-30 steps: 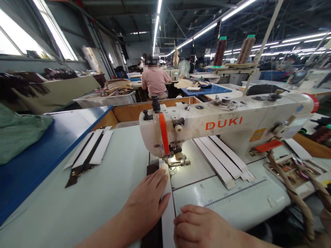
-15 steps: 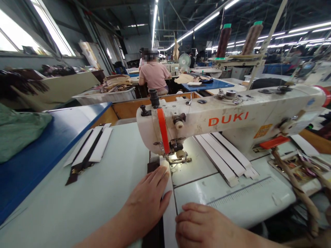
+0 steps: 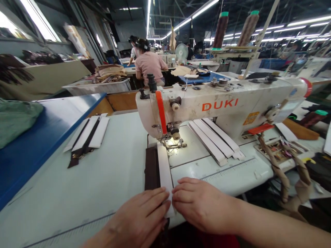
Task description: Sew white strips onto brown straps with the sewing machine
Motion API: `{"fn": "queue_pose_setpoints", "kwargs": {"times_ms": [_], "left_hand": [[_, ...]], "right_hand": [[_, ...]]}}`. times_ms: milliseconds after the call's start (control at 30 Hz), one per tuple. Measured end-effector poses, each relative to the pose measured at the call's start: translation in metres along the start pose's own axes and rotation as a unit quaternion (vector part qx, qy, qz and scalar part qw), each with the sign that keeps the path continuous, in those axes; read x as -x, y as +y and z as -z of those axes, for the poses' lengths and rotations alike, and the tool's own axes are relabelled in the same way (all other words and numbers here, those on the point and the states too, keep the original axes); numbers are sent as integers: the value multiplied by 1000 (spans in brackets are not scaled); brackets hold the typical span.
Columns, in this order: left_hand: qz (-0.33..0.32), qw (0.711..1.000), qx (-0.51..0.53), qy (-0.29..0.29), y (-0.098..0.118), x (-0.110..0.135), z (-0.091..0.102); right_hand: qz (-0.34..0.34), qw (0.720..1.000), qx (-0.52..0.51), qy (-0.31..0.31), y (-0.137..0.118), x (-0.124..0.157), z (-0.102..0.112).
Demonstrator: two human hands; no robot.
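A white DUKI sewing machine (image 3: 219, 106) stands on the pale table (image 3: 103, 179). A white strip (image 3: 163, 167) with a dark brown zipper tape (image 3: 151, 168) beside it runs from the presser foot (image 3: 172, 143) toward me. My left hand (image 3: 139, 220) lies flat, fingers together, on the near end of the brown tape and white strip. My right hand (image 3: 201, 203) rests next to it, fingertips pressing the white strip's near end. Both hands touch at the fingertips by the table's front edge.
More white strips (image 3: 214, 141) lie right of the needle. Another set of strips with a zipper (image 3: 86, 137) lies at left, near a blue-edged bench (image 3: 38, 144) with green cloth (image 3: 15, 120). A parts tray (image 3: 280, 151) sits at right. A person (image 3: 150, 65) sews ahead.
Both hands have drawn back toward me along the strip to the table's front edge. More of the white strip and brown tape now shows in front of the presser foot.
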State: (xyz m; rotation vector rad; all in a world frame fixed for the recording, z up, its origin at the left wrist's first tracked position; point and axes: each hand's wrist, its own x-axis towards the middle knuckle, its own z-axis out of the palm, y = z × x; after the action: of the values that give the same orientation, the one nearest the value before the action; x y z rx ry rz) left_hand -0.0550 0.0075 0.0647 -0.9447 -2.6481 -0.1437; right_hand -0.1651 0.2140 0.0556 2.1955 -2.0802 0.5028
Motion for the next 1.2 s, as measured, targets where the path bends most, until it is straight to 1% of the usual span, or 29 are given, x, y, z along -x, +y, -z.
{"fn": "queue_pose_setpoints", "kwargs": {"times_ms": [67, 167, 433, 567, 700, 800, 867, 1000, 1067, 1200], "left_hand": [[1, 1000, -9, -14, 5, 3, 5], [21, 1000, 9, 8, 7, 2, 6], [45, 998, 23, 48, 10, 4, -7], [46, 998, 23, 45, 12, 0, -8], [51, 996, 34, 59, 12, -3, -10], [45, 996, 23, 78, 12, -1, -12], [45, 996, 24, 79, 12, 0, -13], [36, 996, 13, 78, 14, -1, -13], [36, 996, 7, 81, 15, -2, -13], [42, 996, 7, 77, 16, -2, -14]], "right_hand": [[2, 1000, 1, 4, 0, 1, -1], [5, 1000, 9, 10, 1, 1, -1], [29, 998, 24, 40, 6, 0, -3], [30, 999, 24, 36, 9, 1, -1], [26, 999, 7, 28, 10, 1, 0], [16, 999, -15, 23, 9, 4, 1], [6, 999, -32, 27, 9, 9, 1], [-39, 995, -56, 68, 7, 21, -1], [-56, 993, -66, 78, 6, 25, -1], [-55, 993, -80, 59, 4, 26, 1]]}}
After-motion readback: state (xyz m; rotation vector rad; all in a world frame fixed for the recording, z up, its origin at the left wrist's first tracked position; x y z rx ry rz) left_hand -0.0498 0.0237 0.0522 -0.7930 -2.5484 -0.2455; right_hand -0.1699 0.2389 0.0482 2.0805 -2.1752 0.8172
